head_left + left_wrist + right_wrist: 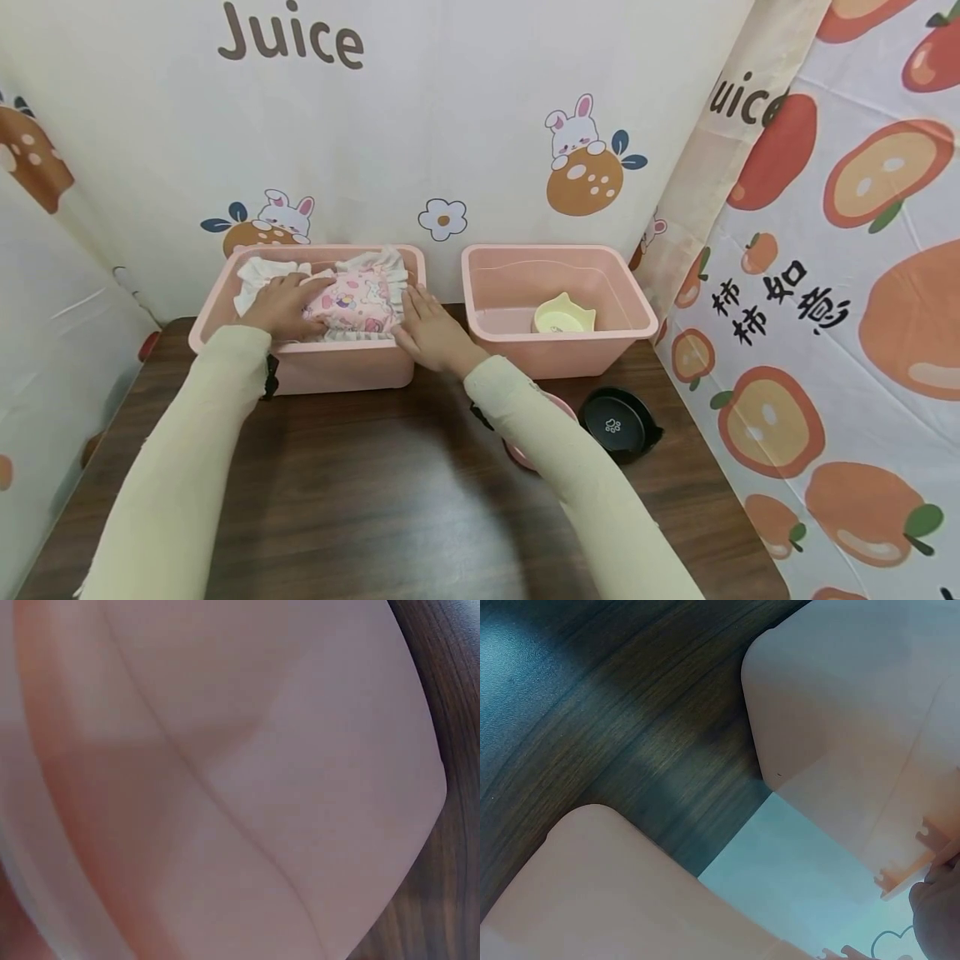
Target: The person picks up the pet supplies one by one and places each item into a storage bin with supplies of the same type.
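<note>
In the head view, a pink printed cloth item (358, 302) with white ruffled edges lies in the left pink bin (341, 367), level with its rim. White fabric (262, 273) shows beside it at the back left. My left hand (281, 307) rests on the cloth's left side, fingers spread over it. At the opposite side, my right hand (437, 335) has its fingers extended along the bin's right rim, fingertips at the ruffle. The left wrist view is filled by the bin's outer wall (322, 750). Part of the right hand (939, 915) shows at the right wrist view's edge.
A second pink bin (558, 354) stands to the right, holding a pale yellow cat-ear bowl (564, 317). In front of it, on the dark wooden table (337, 500), lie a black dish (618, 421) and a pink dish (517, 454) partly hidden by the right sleeve. Printed curtains (495, 125) hang behind.
</note>
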Available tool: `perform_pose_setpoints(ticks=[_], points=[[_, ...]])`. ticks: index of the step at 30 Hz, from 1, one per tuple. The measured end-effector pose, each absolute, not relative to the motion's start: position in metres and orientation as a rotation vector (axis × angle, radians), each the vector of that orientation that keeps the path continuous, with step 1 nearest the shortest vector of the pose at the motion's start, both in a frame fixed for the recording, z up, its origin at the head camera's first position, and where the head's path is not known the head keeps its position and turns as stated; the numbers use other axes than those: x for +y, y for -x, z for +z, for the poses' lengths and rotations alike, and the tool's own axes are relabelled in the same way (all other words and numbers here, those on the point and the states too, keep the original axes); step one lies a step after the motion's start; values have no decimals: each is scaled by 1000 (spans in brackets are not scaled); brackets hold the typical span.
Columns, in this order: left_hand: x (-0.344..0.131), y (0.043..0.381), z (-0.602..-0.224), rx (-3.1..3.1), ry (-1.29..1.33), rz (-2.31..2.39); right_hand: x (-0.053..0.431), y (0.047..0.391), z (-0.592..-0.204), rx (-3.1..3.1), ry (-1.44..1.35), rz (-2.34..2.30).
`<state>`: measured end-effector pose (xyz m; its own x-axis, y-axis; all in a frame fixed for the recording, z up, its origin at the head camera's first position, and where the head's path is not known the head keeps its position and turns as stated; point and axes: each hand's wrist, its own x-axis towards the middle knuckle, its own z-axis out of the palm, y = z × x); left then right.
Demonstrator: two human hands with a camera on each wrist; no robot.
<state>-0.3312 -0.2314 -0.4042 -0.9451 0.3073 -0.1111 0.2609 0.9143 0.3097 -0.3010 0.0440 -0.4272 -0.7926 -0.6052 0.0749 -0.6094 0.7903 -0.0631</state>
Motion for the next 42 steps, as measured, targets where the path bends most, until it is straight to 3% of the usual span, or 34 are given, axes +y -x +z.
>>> perform_pose_setpoints(ticks=[9, 21, 42], points=[[-230, 333, -413, 2894, -364, 445, 43, 301, -427, -2955, -980, 111], [-235, 334, -418, 2865, -536, 535, 44, 301, -427, -2942, -984, 133], [-220, 333, -412, 2745, -346, 447, 44, 303, -429, -2937, -985, 115]])
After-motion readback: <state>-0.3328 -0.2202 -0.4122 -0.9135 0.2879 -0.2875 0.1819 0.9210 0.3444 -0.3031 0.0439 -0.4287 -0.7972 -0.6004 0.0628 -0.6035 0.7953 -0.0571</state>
